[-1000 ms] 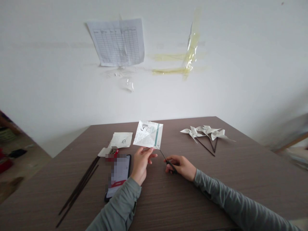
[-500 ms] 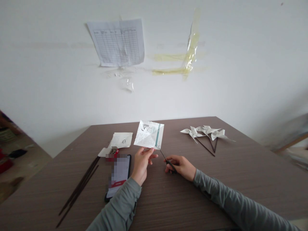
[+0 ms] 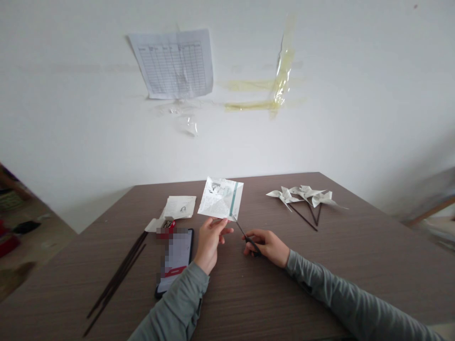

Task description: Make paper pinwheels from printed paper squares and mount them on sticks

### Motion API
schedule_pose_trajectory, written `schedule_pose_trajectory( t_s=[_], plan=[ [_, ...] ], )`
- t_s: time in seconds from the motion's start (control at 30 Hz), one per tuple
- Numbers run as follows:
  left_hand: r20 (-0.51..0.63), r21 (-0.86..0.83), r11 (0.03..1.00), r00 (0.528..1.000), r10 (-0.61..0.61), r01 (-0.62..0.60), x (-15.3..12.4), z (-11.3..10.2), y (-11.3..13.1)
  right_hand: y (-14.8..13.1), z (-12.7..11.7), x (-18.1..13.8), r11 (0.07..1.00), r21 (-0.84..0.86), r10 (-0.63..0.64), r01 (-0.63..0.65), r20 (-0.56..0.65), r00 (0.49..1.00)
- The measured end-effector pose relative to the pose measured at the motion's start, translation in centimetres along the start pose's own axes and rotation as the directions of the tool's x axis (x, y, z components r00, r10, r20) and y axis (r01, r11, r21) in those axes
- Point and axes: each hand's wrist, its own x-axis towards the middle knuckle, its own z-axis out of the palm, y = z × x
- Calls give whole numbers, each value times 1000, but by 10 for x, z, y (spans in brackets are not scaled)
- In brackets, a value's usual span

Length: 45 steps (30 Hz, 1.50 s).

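A square of printed paper [image 3: 219, 196] with creases and a green stripe is raised over the table. My left hand [image 3: 210, 241] pinches its lower edge between thumb and fingers. Black-handled scissors [image 3: 250, 242] are in my right hand [image 3: 267, 245], with fingers closed round the handles. Their blades point up and left and meet the paper near its lower right corner. How far the blades stand apart is too small to tell.
On the brown table [image 3: 302, 279], paper pinwheels [image 3: 302, 194] on dark sticks lie at the right. At the left are stacked paper squares [image 3: 179, 207], a small red box [image 3: 167, 228], a phone [image 3: 177, 258] and several dark sticks [image 3: 117, 279]. A wall stands behind.
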Motion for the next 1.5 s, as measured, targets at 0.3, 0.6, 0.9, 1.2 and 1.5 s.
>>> schedule_pose_trajectory(
  t_s=[0.3, 0.6, 0.9, 1.2, 1.5],
  plan=[
    [7, 25, 1000, 1000, 11, -11, 1, -1, -2, -3, 2, 0, 1000, -5, 13, -13, -10, 1000],
    [-1, 43, 999, 1000, 3, -3, 1, 0, -1, -3, 2, -1, 1000, -22, 11, -11, -15, 1000],
    [-9, 24, 1000, 1000, -9, 10, 0, 1, 0, -1, 5, -1, 999, -37, 1, -3, -31, 1000],
    [-19, -19, 1000, 1000, 9, -9, -1, 5, 0, -8, 10, -3, 993, -120, -18, 7, -87, 996],
    [-67, -40, 998, 997, 46, -48, -4, 14, -1, -10, 16, -2, 972, -232, -68, 33, -144, 987]
  ],
)
